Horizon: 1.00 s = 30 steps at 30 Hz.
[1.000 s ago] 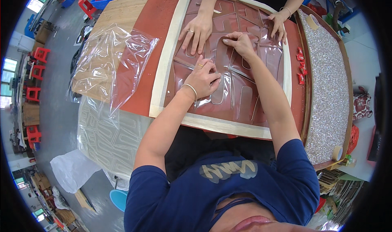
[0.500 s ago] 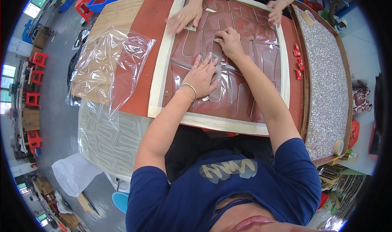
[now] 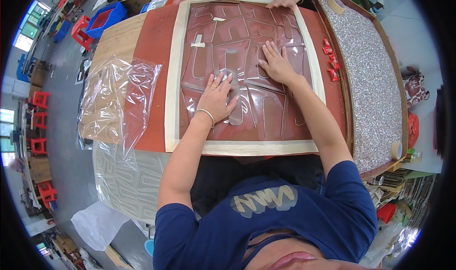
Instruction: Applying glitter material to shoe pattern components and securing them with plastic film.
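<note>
A dark red sheet (image 3: 247, 27) with outlined cut shapes lies under clear film inside a cream tape border (image 3: 171, 94) on the reddish table. My left hand (image 3: 217, 99) lies flat on the sheet's lower middle, fingers spread, a bracelet on the wrist. My right hand (image 3: 275, 63) presses flat on the sheet a little farther up and to the right. Neither hand holds anything. At the far edge another person's hands (image 3: 284, 1) rest on the border.
A crumpled clear plastic sheet (image 3: 116, 101) lies left of the frame on a wooden board. A glittery silver panel (image 3: 368, 80) runs along the right, with small red pieces (image 3: 331, 58) beside it and tape rolls (image 3: 336, 4) at its ends. Red stools stand at left.
The view has shifted, so the sheet sits lower in the frame. The other person's hands have drawn back from the sheet's middle to its far edge. Mine stay flat, the right one spreading its fingers.
</note>
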Available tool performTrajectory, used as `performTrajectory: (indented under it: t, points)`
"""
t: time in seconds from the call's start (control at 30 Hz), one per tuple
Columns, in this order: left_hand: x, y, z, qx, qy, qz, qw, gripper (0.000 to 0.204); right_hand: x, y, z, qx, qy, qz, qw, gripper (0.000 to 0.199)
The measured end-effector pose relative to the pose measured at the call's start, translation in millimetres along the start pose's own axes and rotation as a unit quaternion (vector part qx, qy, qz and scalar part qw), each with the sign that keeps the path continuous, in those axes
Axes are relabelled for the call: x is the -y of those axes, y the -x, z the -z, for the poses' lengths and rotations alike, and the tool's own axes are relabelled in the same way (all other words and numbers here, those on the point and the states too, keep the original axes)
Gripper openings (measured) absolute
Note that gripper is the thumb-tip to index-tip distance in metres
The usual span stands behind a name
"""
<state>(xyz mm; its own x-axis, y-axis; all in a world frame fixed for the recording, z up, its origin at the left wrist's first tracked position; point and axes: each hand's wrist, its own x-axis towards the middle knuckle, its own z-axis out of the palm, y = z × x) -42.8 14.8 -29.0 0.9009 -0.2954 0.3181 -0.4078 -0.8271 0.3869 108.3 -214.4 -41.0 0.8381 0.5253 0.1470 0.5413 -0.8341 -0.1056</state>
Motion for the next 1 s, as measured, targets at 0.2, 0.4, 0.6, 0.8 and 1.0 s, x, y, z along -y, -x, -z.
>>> performTrajectory:
  t: [0.2, 0.4, 0.6, 0.8, 1.0]
  points:
    - [0, -1, -1, -0.004, 0.007, 0.007, 1.000, 0.031, 39, 0, -2, -0.017, 0.033, 0.081, 0.996, 0.069]
    - [-2, 0, 5, 0.006, 0.039, 0.021, 0.999, 0.037, 125, -49, -8, -0.079, -0.179, 0.144, 0.970, 0.065]
    - [-4, -1, 3, -0.037, 0.018, -0.032, 0.999, 0.044, 157, -90, 6, 0.186, 0.038, 0.239, 0.952, 0.058]
    - [-4, -4, 6, -0.001, 0.034, 0.007, 0.999, 0.041, 130, -99, 16, 0.433, -0.390, 0.063, 0.810, 0.063]
    - [-4, -5, 2, -0.010, 0.075, 0.008, 0.997, 0.036, 0, -31, 4, -0.127, -0.024, -0.027, 0.991, 0.066]
